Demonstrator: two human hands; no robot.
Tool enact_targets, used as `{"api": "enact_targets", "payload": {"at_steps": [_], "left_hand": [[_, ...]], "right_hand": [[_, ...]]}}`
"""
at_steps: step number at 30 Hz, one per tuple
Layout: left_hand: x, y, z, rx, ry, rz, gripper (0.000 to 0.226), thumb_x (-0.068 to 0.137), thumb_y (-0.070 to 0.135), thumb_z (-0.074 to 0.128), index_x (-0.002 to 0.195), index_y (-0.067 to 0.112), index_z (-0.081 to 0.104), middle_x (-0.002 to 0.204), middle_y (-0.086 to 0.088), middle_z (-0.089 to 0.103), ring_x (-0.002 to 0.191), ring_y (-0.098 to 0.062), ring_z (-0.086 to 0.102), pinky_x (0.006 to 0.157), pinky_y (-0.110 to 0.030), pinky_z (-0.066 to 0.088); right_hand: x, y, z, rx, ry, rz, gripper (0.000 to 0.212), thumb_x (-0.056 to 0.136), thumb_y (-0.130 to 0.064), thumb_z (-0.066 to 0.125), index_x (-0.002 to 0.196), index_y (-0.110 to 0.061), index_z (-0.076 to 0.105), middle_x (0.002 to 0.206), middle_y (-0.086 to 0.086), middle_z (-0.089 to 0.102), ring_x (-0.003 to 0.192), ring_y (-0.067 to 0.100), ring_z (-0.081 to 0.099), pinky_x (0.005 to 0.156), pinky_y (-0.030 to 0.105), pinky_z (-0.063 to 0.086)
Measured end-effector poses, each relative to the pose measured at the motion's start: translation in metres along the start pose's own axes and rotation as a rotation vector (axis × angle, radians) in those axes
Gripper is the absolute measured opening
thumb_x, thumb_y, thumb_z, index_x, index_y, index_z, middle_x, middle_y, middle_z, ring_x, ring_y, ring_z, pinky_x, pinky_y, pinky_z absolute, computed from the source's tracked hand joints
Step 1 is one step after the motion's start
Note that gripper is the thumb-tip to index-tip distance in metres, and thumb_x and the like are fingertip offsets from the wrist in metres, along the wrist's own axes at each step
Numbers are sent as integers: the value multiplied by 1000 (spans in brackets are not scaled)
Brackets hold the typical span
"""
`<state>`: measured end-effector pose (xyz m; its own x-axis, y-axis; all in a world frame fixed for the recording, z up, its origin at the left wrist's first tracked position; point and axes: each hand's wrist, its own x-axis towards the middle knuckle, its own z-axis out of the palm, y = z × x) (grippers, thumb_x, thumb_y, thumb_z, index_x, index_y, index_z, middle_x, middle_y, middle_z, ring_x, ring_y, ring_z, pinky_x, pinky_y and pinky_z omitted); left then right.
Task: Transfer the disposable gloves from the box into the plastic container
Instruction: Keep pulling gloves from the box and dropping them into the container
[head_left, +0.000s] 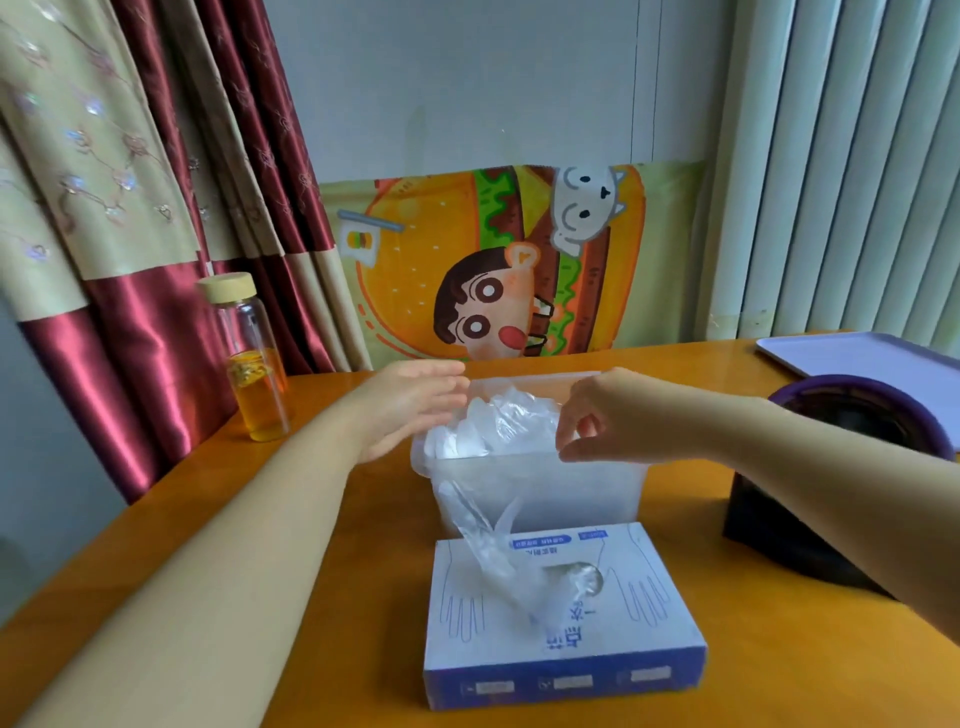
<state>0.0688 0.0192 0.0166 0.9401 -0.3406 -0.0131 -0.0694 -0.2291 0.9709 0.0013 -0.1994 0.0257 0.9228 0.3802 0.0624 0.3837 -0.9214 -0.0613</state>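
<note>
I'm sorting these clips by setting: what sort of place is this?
Most likely a room in a home: patterned red-and-beige curtains hang at the left, a cartoon burger cloth covers the wall behind the orange table, and a glass bottle of yellow drink stands on it.

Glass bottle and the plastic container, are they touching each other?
Apart. The head view shows a strip of orange table between the glass bottle and the plastic container; the bottle stands well off to the container's left.
</note>
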Motion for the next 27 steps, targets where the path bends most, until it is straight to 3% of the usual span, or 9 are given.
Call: {"api": "enact_targets", "payload": {"at_steps": [3,5,9,11,13,16,21,24,27], "left_hand": [[-27,-5,8,148,189,227,20,98,5,47,100,19,61,107,-3,66,91,-12,64,74,-23,54],[-50,-10,16,356,115,327,24,95,5,50,93,27,61,97,8,66,86,-7,64,66,-16,50],[-78,-25,38,953,-295,338,44,90,11,56,126,36,54,129,16,52,118,-1,47,96,-18,41],[-79,-34,47,1227,-372,365,59,90,17,58,142,37,39,145,14,35,133,-6,31,110,-27,30],[-75,-39,55,1366,-359,415,50,92,27,59,140,37,44,147,11,33,135,-11,27,109,-31,27],[-66,-44,58,1336,-323,399,22,95,35,55,112,31,67,125,11,55,117,-12,48,99,-34,39],[-62,-44,47,1074,-225,341,17,97,27,53,98,21,69,100,9,66,92,-6,58,86,-29,49],[-70,-38,43,1062,-252,361,26,94,33,58,118,25,64,117,11,63,102,0,54,87,-13,41],[-78,-41,48,1263,-335,271,73,83,49,67,146,32,35,143,12,41,128,-8,40,103,-24,36]], "right_hand": [[-23,-24,16,90,-222,-82,27,87,-41,62,110,-27,66,96,-18,62,83,-1,58,73,6,43],[-35,-32,32,102,-317,-97,33,85,-44,65,113,-28,64,109,-14,65,91,-1,58,81,9,44],[-43,-30,50,45,-345,-29,66,77,-53,69,134,-30,46,132,-11,49,115,7,48,98,21,40],[-43,-28,55,34,-382,-4,83,71,-60,71,141,-30,36,139,-11,42,123,10,42,105,28,37],[-42,-29,60,29,-403,-7,90,67,-61,74,142,-30,35,139,-9,41,123,13,43,106,32,37],[-42,-29,65,33,-371,-12,90,65,-58,77,141,-28,39,137,-8,43,121,14,44,105,32,39],[-43,-24,73,79,-330,14,92,64,-59,77,142,-29,38,139,-10,42,123,13,43,105,32,39],[-42,-22,76,83,-332,14,90,64,-59,77,141,-31,38,138,-10,43,123,13,43,105,31,39],[-41,-22,75,70,-337,16,91,64,-59,77,141,-32,39,137,-9,43,123,13,43,105,31,39]]}}
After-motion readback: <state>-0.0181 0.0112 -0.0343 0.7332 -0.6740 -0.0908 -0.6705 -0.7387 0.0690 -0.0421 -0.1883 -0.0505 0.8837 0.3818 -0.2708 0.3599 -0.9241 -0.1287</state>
